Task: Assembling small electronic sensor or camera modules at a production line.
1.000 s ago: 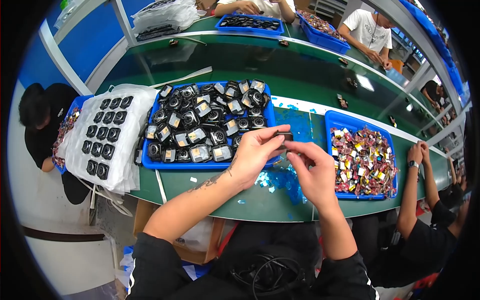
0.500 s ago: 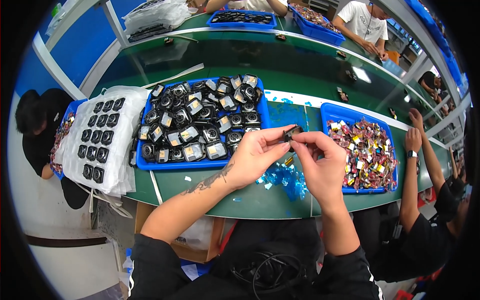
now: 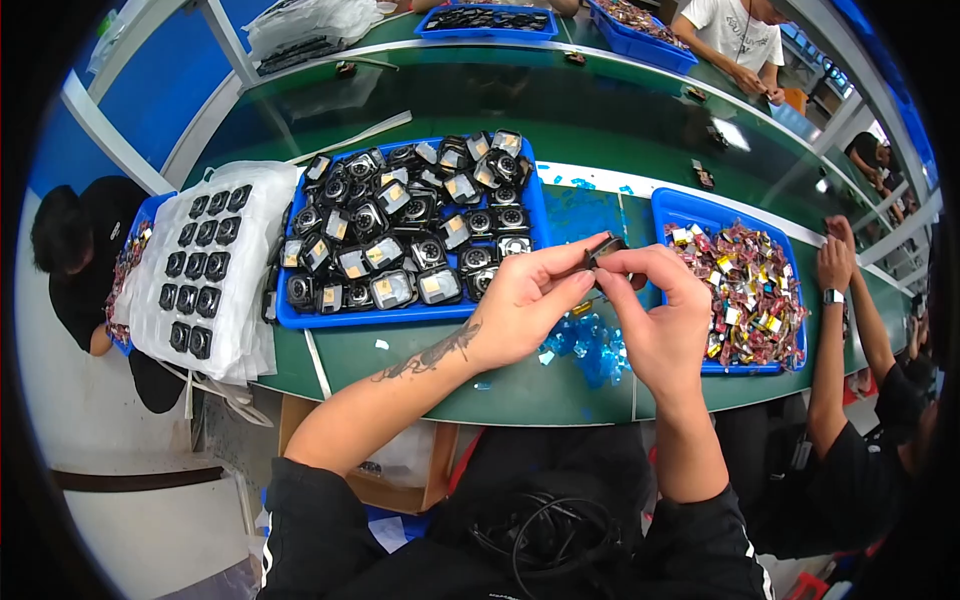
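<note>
Head-worn fisheye looks steeply down, close over the green workbench (image 3: 520, 385).

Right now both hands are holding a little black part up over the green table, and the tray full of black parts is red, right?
Not quite. The tray full of black parts is blue, not red, as the head view shows. The rest is right: the left hand and the right hand hold a little black part together over the green table.

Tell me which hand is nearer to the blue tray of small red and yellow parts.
Right. The right hand is just left of the blue tray of small red and yellow parts, almost at its rim. The left hand is farther left, both pinching a small dark part.
</note>
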Available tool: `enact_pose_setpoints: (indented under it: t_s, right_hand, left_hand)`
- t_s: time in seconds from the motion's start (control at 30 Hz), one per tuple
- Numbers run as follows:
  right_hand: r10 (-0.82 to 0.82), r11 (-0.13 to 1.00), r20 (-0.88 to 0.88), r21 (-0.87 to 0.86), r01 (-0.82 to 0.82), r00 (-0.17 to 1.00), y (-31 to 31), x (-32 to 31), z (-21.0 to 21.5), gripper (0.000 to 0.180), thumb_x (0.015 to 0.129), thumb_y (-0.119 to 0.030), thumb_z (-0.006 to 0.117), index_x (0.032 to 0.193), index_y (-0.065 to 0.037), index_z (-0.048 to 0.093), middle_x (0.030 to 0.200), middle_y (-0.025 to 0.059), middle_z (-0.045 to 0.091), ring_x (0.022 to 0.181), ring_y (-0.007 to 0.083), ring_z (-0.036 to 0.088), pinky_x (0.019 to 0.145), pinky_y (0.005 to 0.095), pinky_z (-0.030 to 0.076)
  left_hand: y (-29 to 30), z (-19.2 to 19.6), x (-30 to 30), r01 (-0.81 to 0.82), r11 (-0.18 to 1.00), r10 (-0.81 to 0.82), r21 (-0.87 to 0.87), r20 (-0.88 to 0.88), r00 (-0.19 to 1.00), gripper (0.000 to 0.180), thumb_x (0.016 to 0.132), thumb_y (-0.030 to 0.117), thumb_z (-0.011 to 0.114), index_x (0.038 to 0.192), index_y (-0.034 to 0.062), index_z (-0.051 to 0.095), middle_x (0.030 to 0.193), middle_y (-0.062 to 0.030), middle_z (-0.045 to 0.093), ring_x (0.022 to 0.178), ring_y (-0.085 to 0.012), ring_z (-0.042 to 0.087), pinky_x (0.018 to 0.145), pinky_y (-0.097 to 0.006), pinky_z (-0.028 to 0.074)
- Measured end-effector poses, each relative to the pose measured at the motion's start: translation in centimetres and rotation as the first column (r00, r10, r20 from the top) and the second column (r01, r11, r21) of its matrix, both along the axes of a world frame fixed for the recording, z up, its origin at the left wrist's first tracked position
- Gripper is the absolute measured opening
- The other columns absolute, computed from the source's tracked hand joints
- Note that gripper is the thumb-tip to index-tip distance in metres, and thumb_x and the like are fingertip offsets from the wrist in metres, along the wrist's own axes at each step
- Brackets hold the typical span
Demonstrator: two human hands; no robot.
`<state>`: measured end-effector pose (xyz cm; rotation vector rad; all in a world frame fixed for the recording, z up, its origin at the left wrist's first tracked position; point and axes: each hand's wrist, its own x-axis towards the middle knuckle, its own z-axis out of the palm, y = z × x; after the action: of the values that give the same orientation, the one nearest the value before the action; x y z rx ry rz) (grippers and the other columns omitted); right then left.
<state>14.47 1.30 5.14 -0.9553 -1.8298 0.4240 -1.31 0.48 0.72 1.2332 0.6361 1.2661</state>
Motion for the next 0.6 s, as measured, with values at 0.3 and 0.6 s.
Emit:
enact_pose_setpoints:
  t_s: [0.3,0.6]
  right_hand:
    - [-0.06,0.998,0.174,0.029,0.056,0.983,-0.1,0.4,0.2,0.013,0.072,-0.004,0.075,0.076,-0.006,0.063,0.067,0.0032,0.061,0.067,0.0187,0.056,0.068,0.034,0.043]
    - [-0.037,0.993,-0.011,-0.109,0.036,0.999,0.1,0.9,-0.5,0.02,0.073,-0.002,0.074,0.08,-0.004,0.056,0.076,0.0029,0.054,0.073,0.0148,0.053,0.07,0.0294,0.045]
  left_hand:
    - [-0.2,-0.1,0.1,0.009,0.999,-0.007,0.031,-0.054,0.998,0.038,0.098,0.007,0.05,0.135,-0.0036,0.049,0.122,-0.0088,0.061,0.104,-0.008,0.056,0.088,-0.025,0.047]
    - [-0.3,0.4,0.0,0.034,0.999,-0.033,0.013,-0.05,0.998,0.04,0.099,0.007,0.047,0.137,-0.0054,0.045,0.123,-0.01,0.06,0.109,-0.0115,0.057,0.096,-0.027,0.047]
